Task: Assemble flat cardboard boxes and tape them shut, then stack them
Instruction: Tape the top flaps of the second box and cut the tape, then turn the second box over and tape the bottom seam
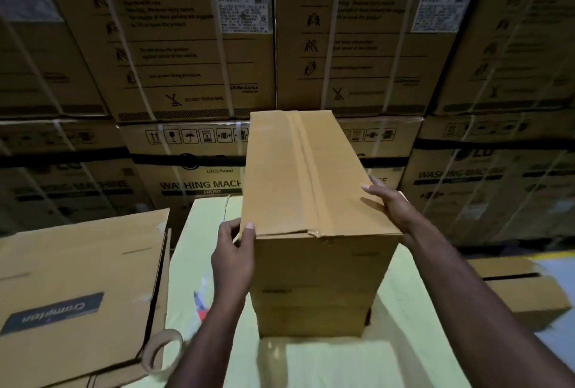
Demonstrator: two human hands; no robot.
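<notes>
Head view: one brown cardboard box, closed with one strip of brown tape along its top seam, held between two hands.
The box stands upright on a pale yellow surface. The left hand grips its near-left top corner, thumb over the edge. The right hand rests on the right top edge, fingers almost straight. Near left lie one roll of brown tape and one flattened carton labelled "Crompton". The stacked cartons behind read "CAUTION", "LG Electronics", "WASHING MACHINE".

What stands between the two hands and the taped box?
Nothing visible does. The left hand grips the taped box at its near left corner, and the right hand rests on its right edge.
</notes>
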